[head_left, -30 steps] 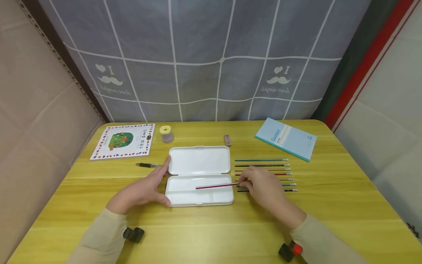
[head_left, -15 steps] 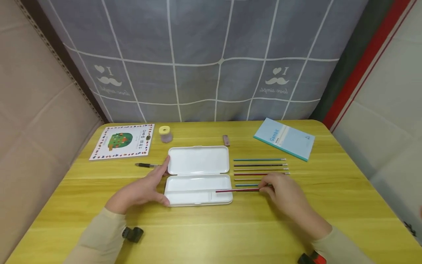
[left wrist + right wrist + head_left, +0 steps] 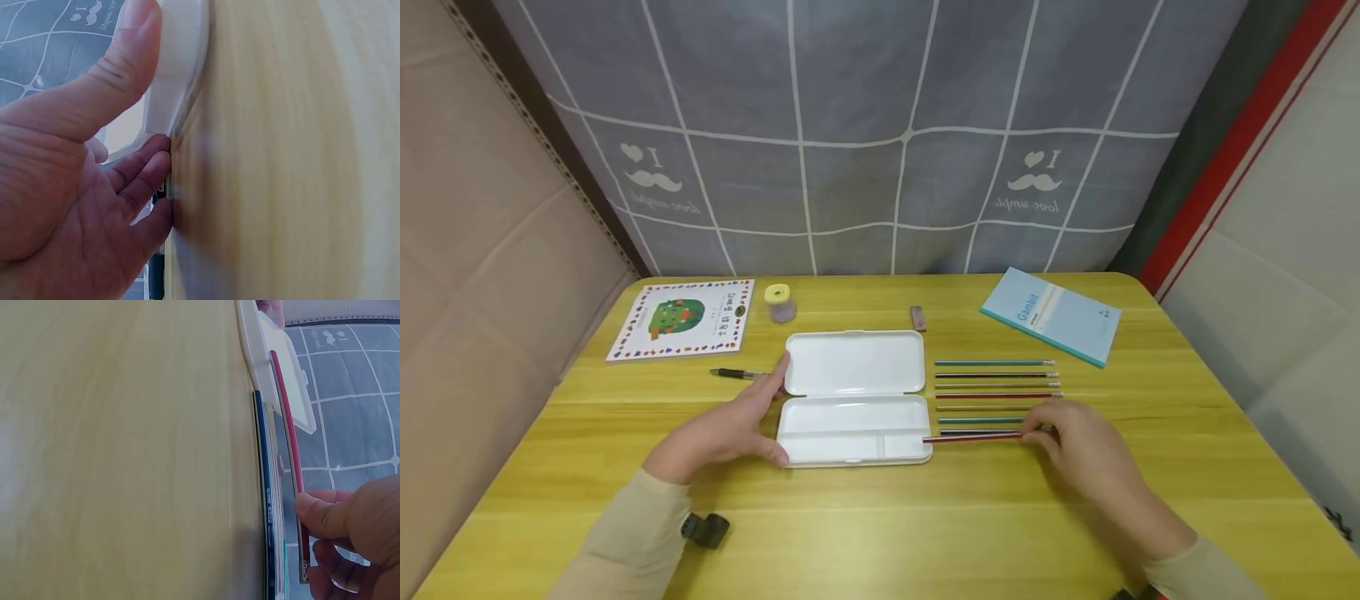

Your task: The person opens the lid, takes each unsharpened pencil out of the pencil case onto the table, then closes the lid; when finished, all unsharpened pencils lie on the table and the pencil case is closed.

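A white pencil case (image 3: pixel 853 364) lies unfolded on the table, its lid at the back and its divided tray (image 3: pixel 831 417) in front. My left hand (image 3: pixel 730 435) rests against the case's left side, thumb at the front corner and fingers spread toward the hinge; the left wrist view shows these fingers (image 3: pixel 145 172) fairly straight. Between thumb and fingers, my right hand (image 3: pixel 1082 446) pinches a red striped pencil (image 3: pixel 973 437) near its eraser end. The pencil's other end overlaps the tray's right edge. Several pencils (image 3: pixel 992 396) lie in parallel behind it, right of the case.
A black pen (image 3: pixel 735 373) lies left of the case. Behind stand a yellow-lidded pencil sharpener (image 3: pixel 780 303) and a small pinkish eraser (image 3: pixel 918 318). A picture book (image 3: pixel 681 320) is at back left, a blue notebook (image 3: pixel 1051 317) at back right. A grey curtain (image 3: pixel 850 183) hangs behind.
My right hand has moved right and nearer the front, drawing the red pencil from over the tray to the front of the pencil row. My left hand stays at the case.
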Tool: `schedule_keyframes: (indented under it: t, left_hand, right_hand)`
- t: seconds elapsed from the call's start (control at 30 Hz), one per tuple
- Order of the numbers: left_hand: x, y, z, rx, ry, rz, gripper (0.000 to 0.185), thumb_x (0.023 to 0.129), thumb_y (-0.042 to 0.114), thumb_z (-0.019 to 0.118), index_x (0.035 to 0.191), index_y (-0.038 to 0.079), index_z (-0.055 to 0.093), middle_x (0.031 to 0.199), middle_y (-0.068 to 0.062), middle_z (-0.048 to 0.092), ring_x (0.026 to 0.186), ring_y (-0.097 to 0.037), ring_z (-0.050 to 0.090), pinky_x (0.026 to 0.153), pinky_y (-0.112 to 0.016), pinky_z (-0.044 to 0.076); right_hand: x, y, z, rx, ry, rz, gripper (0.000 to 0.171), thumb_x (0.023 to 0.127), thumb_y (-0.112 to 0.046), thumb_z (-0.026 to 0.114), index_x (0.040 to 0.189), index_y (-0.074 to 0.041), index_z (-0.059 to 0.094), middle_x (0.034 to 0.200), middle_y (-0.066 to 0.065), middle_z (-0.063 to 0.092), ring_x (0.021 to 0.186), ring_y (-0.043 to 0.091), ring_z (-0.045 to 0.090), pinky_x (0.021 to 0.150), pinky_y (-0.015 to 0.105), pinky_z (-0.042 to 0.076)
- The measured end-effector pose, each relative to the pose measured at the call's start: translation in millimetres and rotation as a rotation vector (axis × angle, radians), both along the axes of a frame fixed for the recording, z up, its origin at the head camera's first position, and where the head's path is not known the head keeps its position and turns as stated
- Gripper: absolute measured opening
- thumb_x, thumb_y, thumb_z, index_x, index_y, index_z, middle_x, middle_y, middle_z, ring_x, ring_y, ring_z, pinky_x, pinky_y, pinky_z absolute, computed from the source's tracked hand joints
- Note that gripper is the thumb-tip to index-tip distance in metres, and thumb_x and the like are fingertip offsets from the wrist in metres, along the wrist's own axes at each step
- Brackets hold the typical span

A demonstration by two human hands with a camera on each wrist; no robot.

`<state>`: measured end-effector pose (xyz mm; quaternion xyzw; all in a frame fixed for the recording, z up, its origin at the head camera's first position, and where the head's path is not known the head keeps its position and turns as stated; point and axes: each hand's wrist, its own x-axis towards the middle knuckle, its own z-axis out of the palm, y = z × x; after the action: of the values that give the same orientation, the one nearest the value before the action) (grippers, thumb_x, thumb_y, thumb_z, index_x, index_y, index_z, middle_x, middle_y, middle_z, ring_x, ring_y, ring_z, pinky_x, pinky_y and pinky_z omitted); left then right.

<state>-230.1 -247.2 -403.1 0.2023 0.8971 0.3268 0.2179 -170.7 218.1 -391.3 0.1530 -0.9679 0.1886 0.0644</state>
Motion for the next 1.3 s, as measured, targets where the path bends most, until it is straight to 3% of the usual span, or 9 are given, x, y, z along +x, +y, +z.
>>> schedule_keyframes:
  t: [0.5,1.3]
  left_hand:
    - [-1.6,0.4,-1.2,0.004,-0.004,0.002,0.148,0.07,0.038,0.094,0.165,0.009,-0.015,0.158,-0.027,0.032,0.149,-0.042,0.028,0.122,-0.062,0.021]
    - [-1.1,-0.2,-1.5,0.005,-0.015,0.002,0.148,0.07,0.04,0.094,0.165,0.01,-0.016,0.159,-0.027,0.03,0.15,-0.043,0.026,0.122,-0.063,0.021]
  right_hand:
    - [5.6,17.5,-7.8,0.004,-0.01,-0.074,0.021,0.083,-0.007,0.087,0.079,-0.025,0.076,0.088,-0.007,0.074,0.083,0.021,0.071,0.074,0.047,0.06]
    - [6.5,18.7,-12.7,0.101,-0.045,-0.118,0.017,0.081,-0.015,0.09,0.078,-0.028,0.079,0.092,-0.002,0.077,0.082,0.028,0.072,0.062,0.048,0.057]
